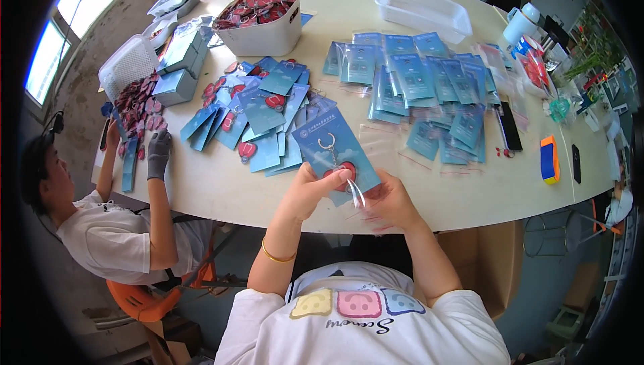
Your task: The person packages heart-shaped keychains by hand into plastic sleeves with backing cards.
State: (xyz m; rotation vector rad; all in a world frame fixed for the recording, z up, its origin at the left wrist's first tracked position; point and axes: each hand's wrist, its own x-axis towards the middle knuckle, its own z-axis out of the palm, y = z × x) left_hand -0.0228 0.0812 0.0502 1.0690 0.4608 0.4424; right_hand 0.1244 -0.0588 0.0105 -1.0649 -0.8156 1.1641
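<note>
My left hand grips a blue printed card with a red keychain on its face. The thumb presses on the red charm, while the metal split ring lies higher on the card. A clear plastic bag is at the card's lower edge, pinched by my right hand. Some of the right fingers are blurred and hidden behind the bag. Just beyond my left hand lies a loose heap of blue cards with red keychains. Bagged blue cards are piled beyond my right hand.
A white bin of red keychains stands at the back, near a clear plastic tray. A phone and a tape roll lie to the right. At left, a co-worker's gloved hand is beside more keychains.
</note>
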